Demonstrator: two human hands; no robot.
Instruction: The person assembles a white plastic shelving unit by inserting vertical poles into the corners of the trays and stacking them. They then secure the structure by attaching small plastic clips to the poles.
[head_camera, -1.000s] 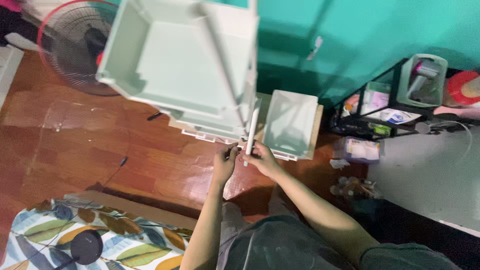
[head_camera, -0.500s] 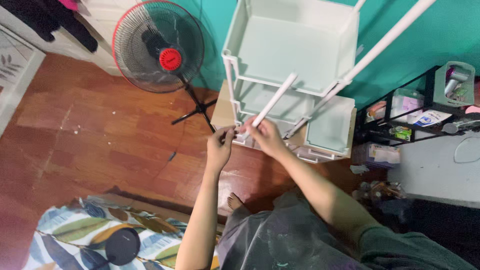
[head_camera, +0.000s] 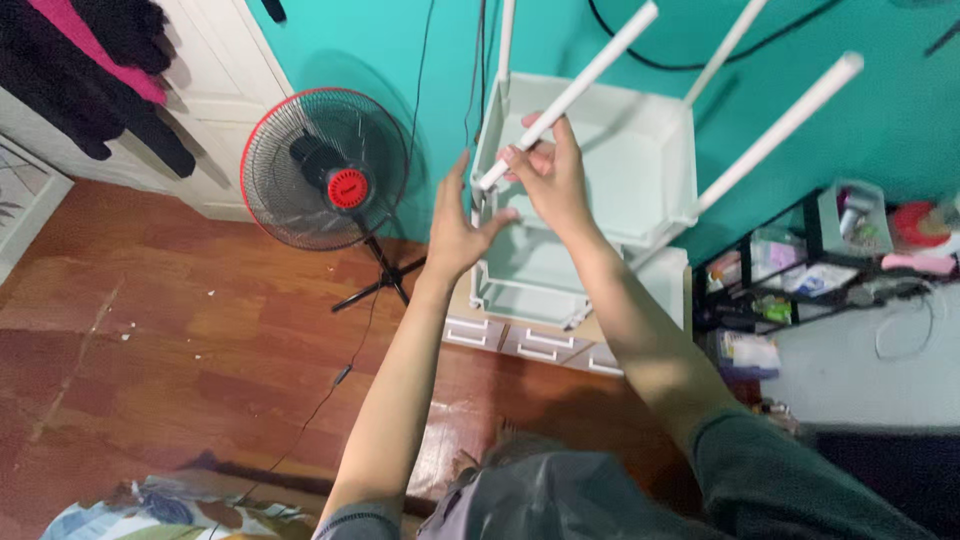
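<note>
Teal painted wall (head_camera: 400, 40): backdrop to the whole scene; a dark cable hangs down it near the top.

Reddish-brown wooden plank floor (head_camera: 150, 330): carries the fan, the shelf unit and, at the bottom left corner, a leaf-patterned fabric edge (head_camera: 150, 515).

Pale mint-green plastic shelf unit with white corner posts (head_camera: 640, 170): stands against the wall, its trays stacked one above another. White posts rise from the top tray's corners, apparently seated in sockets, which would explain why they stand unsupported.

Black pedestal fan with red rim and red hub (head_camera: 325, 168): upright on its tripod foot, left of the shelf unit and apart from it; its cord trails across the floor.

Black wire rack (head_camera: 800, 270): right of the shelf unit, crowded with small containers and packets, too small to itemise.

Dark and pink garments (head_camera: 90, 70): hanging at upper left beside a white door.

Right hand (head_camera: 555, 175): raised, fingers pinched around the lower end of the tube, gripping low probably so the end can be steered.

Left hand (head_camera: 460, 225): fingers spread, holding nothing; it sits just beside the top tray's near-left corner, touching or nearly touching the corner, seemingly to steady it.

Slim white plastic tube (head_camera: 570, 95): slants up and right from the right hand, its lower end just above that tray corner.
</note>
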